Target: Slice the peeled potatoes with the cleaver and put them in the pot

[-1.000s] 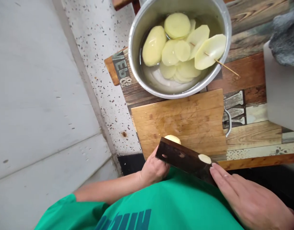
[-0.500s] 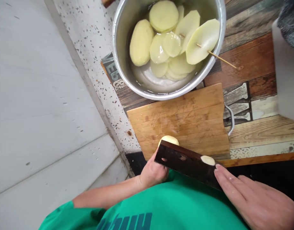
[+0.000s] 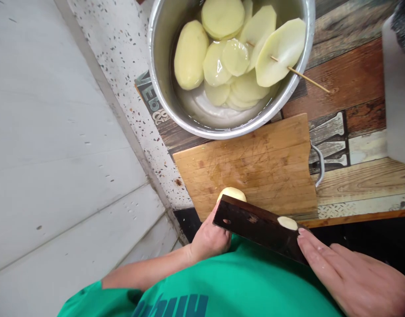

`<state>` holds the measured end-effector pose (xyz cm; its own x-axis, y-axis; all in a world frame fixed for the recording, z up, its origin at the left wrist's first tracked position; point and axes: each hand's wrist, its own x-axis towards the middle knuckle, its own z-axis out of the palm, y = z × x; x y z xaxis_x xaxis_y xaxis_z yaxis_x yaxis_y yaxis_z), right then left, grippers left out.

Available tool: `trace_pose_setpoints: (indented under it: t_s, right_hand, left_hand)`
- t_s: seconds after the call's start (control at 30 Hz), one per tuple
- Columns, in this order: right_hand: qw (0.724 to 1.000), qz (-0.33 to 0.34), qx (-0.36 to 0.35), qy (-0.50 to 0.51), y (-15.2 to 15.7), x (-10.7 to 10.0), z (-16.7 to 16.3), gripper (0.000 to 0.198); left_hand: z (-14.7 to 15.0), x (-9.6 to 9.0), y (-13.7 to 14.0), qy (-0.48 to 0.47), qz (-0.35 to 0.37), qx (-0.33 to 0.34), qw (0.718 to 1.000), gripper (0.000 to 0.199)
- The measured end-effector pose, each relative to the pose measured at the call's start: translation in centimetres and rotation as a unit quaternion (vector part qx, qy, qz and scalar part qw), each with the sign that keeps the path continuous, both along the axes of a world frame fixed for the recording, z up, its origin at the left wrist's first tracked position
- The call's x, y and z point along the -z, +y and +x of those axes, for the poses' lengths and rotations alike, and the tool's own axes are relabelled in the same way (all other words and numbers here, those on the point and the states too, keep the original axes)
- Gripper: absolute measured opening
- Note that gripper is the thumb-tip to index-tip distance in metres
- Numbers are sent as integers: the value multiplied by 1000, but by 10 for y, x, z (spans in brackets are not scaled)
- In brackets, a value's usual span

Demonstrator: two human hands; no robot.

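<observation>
My left hand (image 3: 210, 233) is closed round a peeled potato (image 3: 232, 193) at the near edge of the wooden cutting board (image 3: 251, 163); the lower part of the potato is hidden. In my right hand (image 3: 347, 268) is a dark cleaver (image 3: 255, 224) with a small hole near its end corner. Its handle and my right thumb do not show. The blade lies tilted across the potato, covering its near side. A small pale potato slice (image 3: 287, 223) clings to the blade just ahead of my right fingertips.
Beyond the board stands a metal pot (image 3: 218, 133) of water with a whole peeled potato (image 3: 191, 55) and several slices. A thin wooden skewer (image 3: 310, 80) pierces slices and sticks out over the rim. The board's metal handle (image 3: 319, 165) points right; a tiled wall (image 3: 66, 132) rises at left.
The view has shifted slightly, so the pot sits a little higher and larger. Both hands, the potato and the cleaver hold almost the same positions.
</observation>
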<state>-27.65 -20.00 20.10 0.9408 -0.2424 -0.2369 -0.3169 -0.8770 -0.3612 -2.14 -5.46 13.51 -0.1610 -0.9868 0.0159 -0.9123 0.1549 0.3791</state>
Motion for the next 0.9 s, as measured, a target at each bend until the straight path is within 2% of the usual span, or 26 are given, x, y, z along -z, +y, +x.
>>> trace_pose_setpoints:
  t_s: [0.23, 0.43, 0.8, 0.9]
  right_hand:
    - [1000, 19, 12, 21, 1, 2, -1, 47]
    - [1000, 13, 2, 22, -2, 6, 6, 43]
    - [999, -3, -34, 10, -20, 16, 30, 36]
    - [1000, 18, 6, -11, -23, 22, 36, 36]
  left_hand:
    - [2, -1, -7, 4, -14, 1, 1000, 41]
    - [2, 1, -9, 55, 21, -5, 998, 46]
    - [4, 9, 1, 51, 58, -68, 995, 43]
    - [9, 8, -2, 34, 53, -43, 997, 35]
